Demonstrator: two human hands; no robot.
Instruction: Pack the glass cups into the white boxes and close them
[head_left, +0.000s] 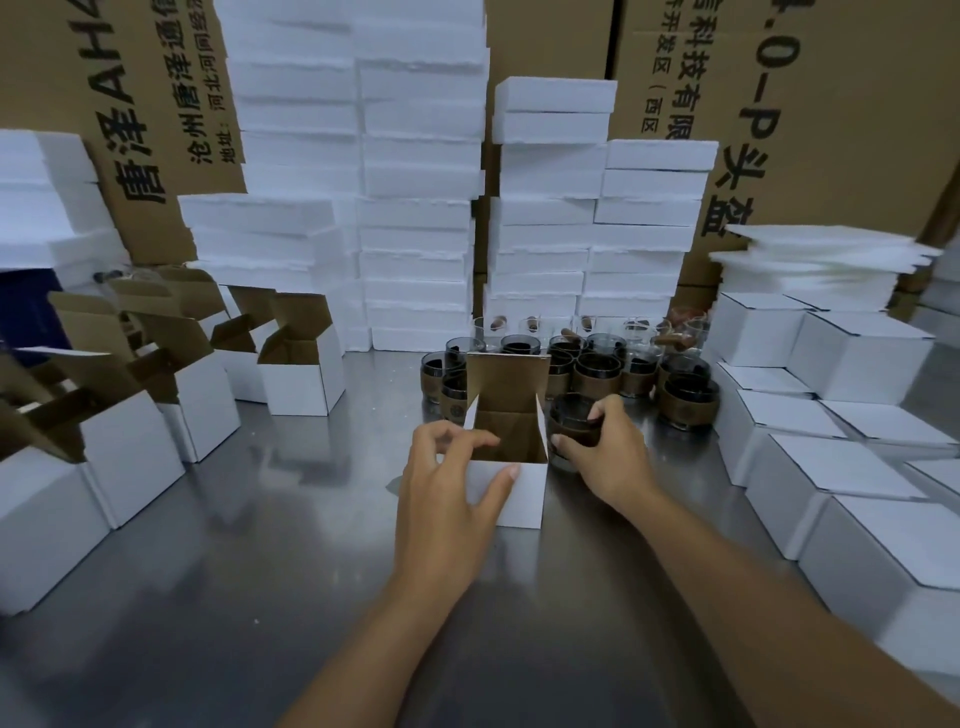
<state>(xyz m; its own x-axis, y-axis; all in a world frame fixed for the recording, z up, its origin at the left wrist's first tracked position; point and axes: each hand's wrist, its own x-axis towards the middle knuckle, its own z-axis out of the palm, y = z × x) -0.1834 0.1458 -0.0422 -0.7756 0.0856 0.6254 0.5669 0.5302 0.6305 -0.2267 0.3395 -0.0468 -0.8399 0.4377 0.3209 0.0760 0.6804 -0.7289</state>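
An open white box with a brown inside stands in the middle of the steel table, its lid flap up. My left hand grips its near left corner, thumb on the front wall. Right beside the box, my right hand grips a dark glass cup with a brown sleeve, still on the table. Several more glass cups stand in a cluster behind the box.
Open empty white boxes line the left side. Closed white boxes are stacked on the right. White foam slabs and large cardboard cartons form a wall at the back. Steel table lies in front.
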